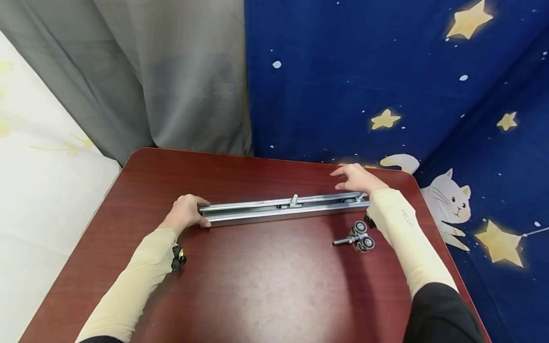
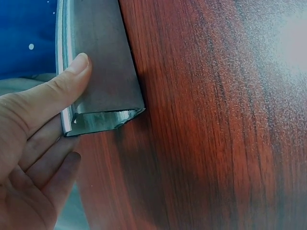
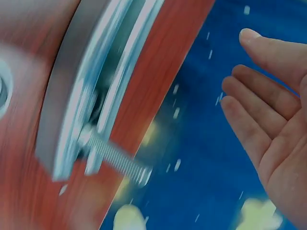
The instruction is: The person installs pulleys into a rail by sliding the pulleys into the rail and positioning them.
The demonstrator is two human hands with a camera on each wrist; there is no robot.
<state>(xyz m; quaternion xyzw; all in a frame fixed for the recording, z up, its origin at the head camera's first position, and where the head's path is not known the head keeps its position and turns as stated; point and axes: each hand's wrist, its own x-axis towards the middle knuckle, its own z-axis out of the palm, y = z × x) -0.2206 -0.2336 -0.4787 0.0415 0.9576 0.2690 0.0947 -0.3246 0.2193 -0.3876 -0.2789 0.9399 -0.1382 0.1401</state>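
Note:
A metal channel rail point(image 1: 253, 219) lies across the table with its slot facing up. My left hand point(image 1: 185, 213) grips its left end; in the left wrist view the thumb presses one side wall near the open end point(image 2: 108, 120) and the fingers go behind. Two trolleys sit in the slot: one bolt point(image 1: 293, 200) stands up near the middle, and another threaded bolt point(image 3: 117, 155) sticks out close to the right end. Above that end, my right hand point(image 1: 359, 179) is held with fingers spread, nothing in them. A loose roller trolley point(image 1: 361, 236) with a threaded stem rests on the table nearer me.
The dark red wooden table point(image 1: 266, 286) has rounded far corners. Behind it hang a grey curtain point(image 1: 193, 81) and a blue star-patterned curtain point(image 1: 317, 95); white cloth point(image 1: 43, 190) is at the left.

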